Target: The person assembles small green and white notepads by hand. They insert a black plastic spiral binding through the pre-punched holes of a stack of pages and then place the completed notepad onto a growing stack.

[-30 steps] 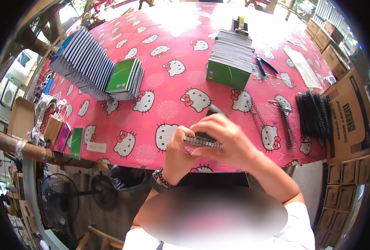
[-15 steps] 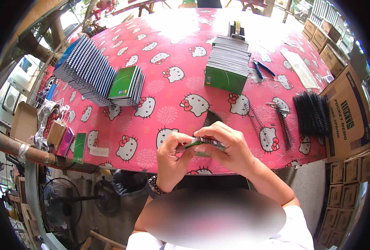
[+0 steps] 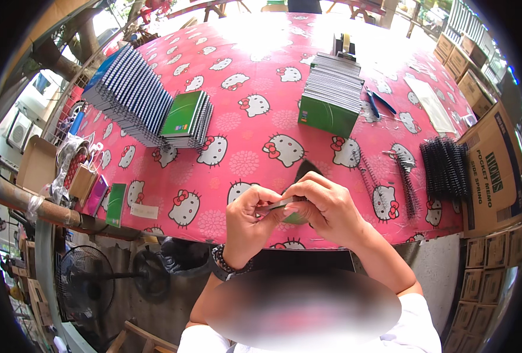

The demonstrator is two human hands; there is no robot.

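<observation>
Near the table's front edge, both my hands pinch a small green-covered notebook (image 3: pixel 296 218), held nearly edge-on. My left hand (image 3: pixel 251 220), with a beaded bracelet at its wrist, grips one end between thumb and fingers. My right hand (image 3: pixel 325 203) closes over the other end and hides much of it. Just beyond my fingers is a dark shape (image 3: pixel 307 169) that I cannot make out. To the right lie loose black spiral coils (image 3: pixel 407 182) and a thick bundle of them (image 3: pixel 444 169). Farther off stands a block of green-covered notebooks (image 3: pixel 329 115).
Rows of spiral-bound notebooks (image 3: pixel 128 97) and a short green stack (image 3: pixel 181 115) stand at left. Blue-handled pliers (image 3: pixel 373 105) and a tape dispenser (image 3: pixel 344 47) sit at far right. A cardboard box (image 3: pixel 493 167) borders the right edge. A green cover (image 3: pixel 115 205) lies front left.
The notebook has turned in my hands: its spiral edge showed beneath my right fingers before and is hidden now. Both hands stay near the same spot; the whole view has shifted slightly.
</observation>
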